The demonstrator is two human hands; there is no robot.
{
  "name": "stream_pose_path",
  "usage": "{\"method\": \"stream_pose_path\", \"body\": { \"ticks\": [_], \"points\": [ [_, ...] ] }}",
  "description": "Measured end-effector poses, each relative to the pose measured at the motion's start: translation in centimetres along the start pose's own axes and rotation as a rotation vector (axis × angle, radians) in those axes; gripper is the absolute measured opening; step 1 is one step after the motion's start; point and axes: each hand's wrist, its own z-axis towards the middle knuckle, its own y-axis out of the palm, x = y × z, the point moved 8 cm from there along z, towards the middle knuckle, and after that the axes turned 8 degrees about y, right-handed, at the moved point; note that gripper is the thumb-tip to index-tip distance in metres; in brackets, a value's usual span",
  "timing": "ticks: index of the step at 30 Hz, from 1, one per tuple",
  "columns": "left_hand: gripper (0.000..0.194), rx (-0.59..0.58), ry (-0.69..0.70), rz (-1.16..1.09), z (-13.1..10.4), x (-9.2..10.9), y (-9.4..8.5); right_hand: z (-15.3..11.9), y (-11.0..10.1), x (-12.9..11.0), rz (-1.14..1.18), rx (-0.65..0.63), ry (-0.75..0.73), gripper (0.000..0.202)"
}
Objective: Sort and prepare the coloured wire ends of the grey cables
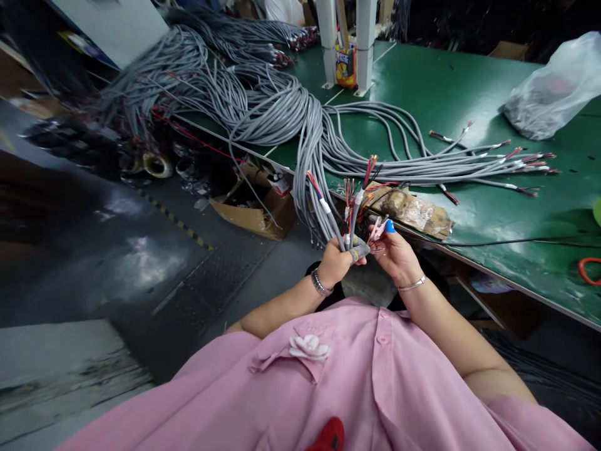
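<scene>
Several grey cables run over the table edge into my left hand, whose fingers are wrapped round them near their stripped ends. A grey cover sits on one left finger. Red, blue and other thin wires stick up above that hand. My right hand is closed beside it, close to thin wire ends, with a blue cover on its thumb. A small pale pink piece is pinched between its fingertips. Behind my hands, a tape-wrapped brown block lies at the table edge.
More cables spread over the green table, their ends pointing right. A plastic bag stands at the back right, and an orange handle lies at the right edge. White posts rise at the back. A cardboard box sits below the table.
</scene>
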Motion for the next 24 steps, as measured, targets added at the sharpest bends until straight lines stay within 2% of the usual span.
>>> {"method": "stream_pose_path", "body": {
  "ticks": [24],
  "points": [
    [0.025,-0.015,-0.009,0.045,0.42,-0.32,0.40,0.19,0.15,0.12,-0.007,-0.031,-0.049,0.030]
  ]
}}
